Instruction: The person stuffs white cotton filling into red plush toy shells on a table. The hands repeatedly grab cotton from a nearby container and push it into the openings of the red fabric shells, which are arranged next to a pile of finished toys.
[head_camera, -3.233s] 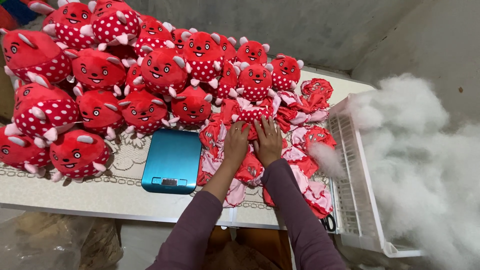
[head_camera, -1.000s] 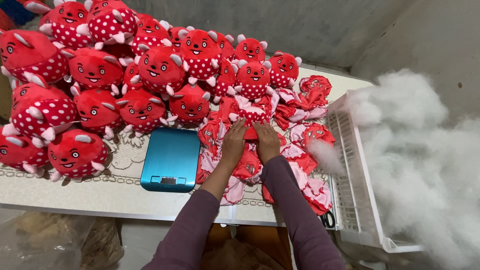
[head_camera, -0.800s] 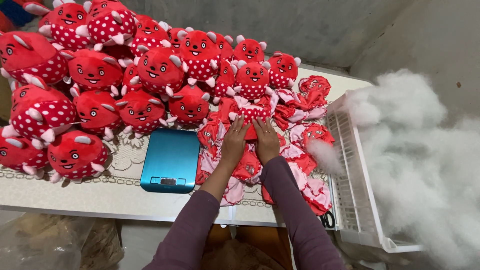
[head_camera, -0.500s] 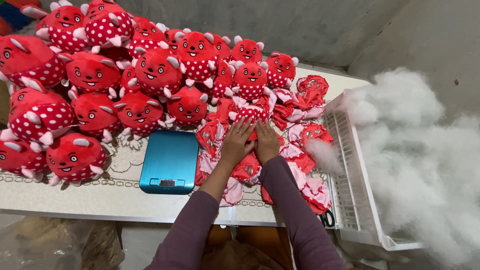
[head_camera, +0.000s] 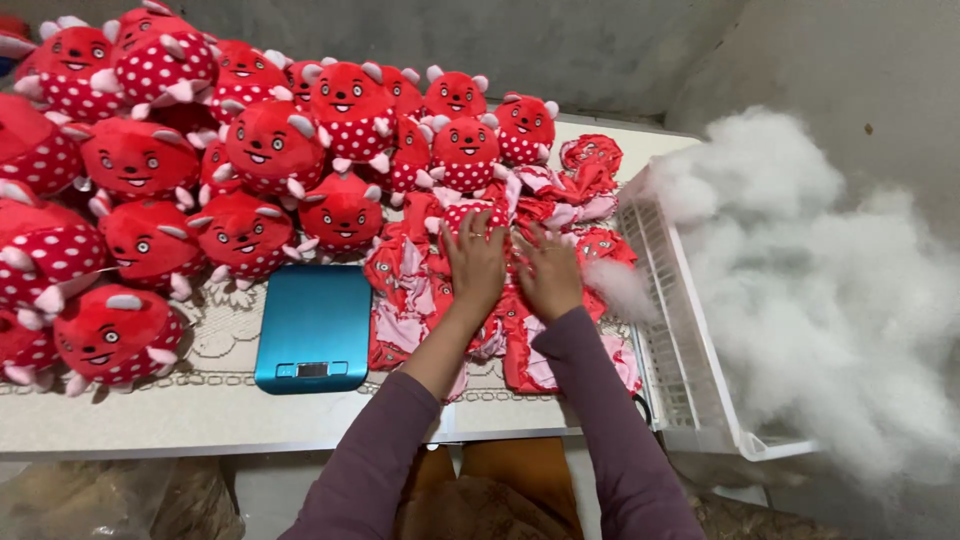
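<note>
1. Head view, hands: left hand (head_camera: 475, 265) and right hand (head_camera: 550, 272) lay side by side, palms down and fingers spread, on a heap of unstuffed toy skins (head_camera: 470, 300). Each grip was released, pressing flat and clasping nothing. Both forearms wore purple sleeves (head_camera: 380, 470).
2. Head view, heap: the flat red-and-pink skins lay on the counter (head_camera: 150, 415) between a scale and a basket, spreading from the near edge toward the back, where more crumpled skins (head_camera: 590, 165) sat.
3. Head view, scale: a blue rectangular kitchen scale (head_camera: 312, 325) rested on a lace-patterned mat (head_camera: 225, 345), just beside the heap on its left and apart from the left hand.
4. Head view, finished toys: stuffed red toys (head_camera: 270, 150) with white polka dots, smiling faces and small pale horns were stacked in rows over the left and rear of the counter, the nearest ones touching the top edge of the scale.
5. Head view, filling: a white slatted plastic basket (head_camera: 680, 350) overhung the counter's right end, and loose white fibre stuffing (head_camera: 820, 290) billowed over it; a small tuft (head_camera: 620, 285) lay just beside the right hand.
</note>
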